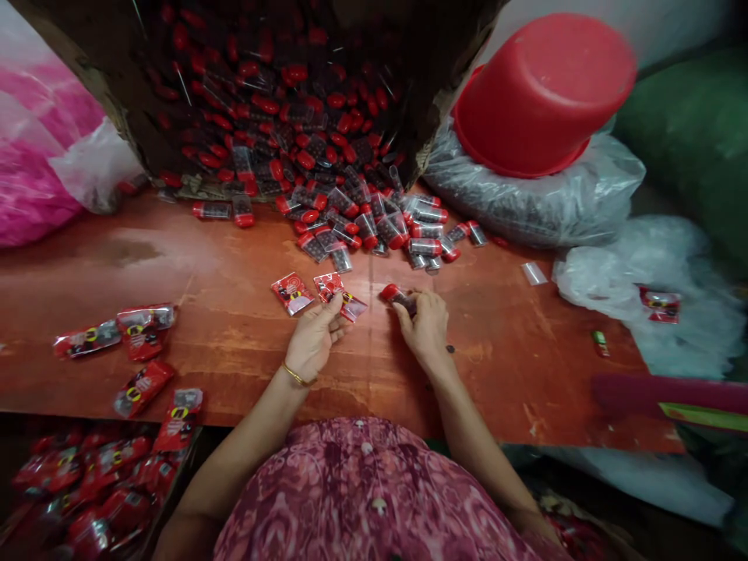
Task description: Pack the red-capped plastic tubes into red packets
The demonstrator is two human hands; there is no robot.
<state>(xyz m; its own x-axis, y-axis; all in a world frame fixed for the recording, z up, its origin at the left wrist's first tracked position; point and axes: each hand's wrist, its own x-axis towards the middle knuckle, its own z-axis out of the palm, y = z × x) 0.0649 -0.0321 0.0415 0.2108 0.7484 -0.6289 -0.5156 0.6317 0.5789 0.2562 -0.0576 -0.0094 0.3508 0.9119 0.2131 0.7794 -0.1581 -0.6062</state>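
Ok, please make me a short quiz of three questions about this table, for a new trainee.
1. True or false: the right hand holds a red-capped tube.
2. What does the left hand pinch? A) a red packet B) a spoon C) a brush
3. Fill in: the red bucket rests upside down on a plastic ____.
Key: 1 true; 2 A; 3 bag.

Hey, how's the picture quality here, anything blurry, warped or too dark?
Head view: wide-angle distortion bows the table and stretches the red tub. The box interior is dim and its contents are smeared. The frame edges are soft. The centre is clearest, with the left hand pinching a sachet and the right hand gripping a red-capped tube.
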